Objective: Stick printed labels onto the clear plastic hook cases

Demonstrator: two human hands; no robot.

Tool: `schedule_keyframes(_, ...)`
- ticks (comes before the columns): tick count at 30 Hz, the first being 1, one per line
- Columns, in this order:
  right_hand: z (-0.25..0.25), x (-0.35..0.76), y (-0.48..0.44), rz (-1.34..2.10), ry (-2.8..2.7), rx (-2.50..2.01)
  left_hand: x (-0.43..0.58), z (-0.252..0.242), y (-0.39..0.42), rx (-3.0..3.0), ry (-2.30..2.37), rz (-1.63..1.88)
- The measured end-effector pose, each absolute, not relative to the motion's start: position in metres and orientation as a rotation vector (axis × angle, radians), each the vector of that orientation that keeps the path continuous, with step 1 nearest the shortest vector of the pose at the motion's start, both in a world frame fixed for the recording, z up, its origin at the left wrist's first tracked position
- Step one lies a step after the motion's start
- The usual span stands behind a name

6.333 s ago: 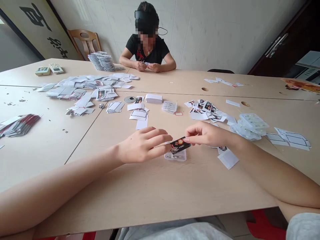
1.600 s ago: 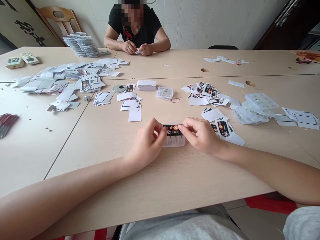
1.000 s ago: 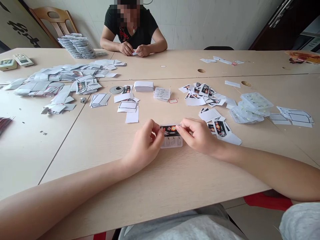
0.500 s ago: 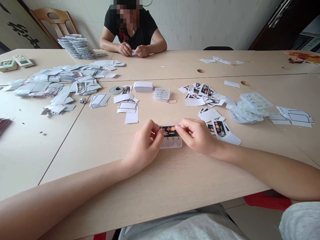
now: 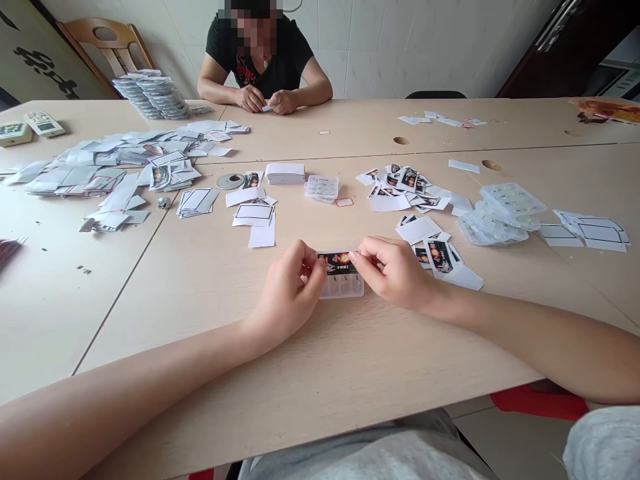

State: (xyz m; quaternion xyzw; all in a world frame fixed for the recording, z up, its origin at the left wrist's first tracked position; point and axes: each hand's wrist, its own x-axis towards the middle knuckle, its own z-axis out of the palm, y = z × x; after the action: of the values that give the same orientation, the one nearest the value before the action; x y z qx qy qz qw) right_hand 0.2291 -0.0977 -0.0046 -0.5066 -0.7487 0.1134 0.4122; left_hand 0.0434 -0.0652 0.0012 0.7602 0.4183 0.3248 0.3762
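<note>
A small clear plastic compartment box lies flat in front of me, with what look like fish hooks in its compartments. Across its far half is a black printed card with an orange burst on it. My left hand pinches the card's left end between thumb and fingers. At the right end, my right hand is closed the same way, thumb on the card's corner. Whether the fingertips also grip the box underneath is hidden. Just beyond the right wrist lie loose printed cards.
Stacked clear boxes stand to the right beside white labels. Another filled box and a white card stack are ahead. A large heap of white packets covers the left. Across the table a person handles something small.
</note>
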Motion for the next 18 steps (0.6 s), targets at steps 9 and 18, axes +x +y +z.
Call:
schedule_keyframes(9,-0.006,0.2262,-0.0977,0.342,-1.869,-1.248,0.0436,0.0017,-0.0654,1.966,1.13,0.807)
schedule_keyframes(18,-0.0037,0.2312,-0.0975,0.749,-1.613,-1.19,0.0429,0.0037,-0.0628,1.787,1.096,0.799)
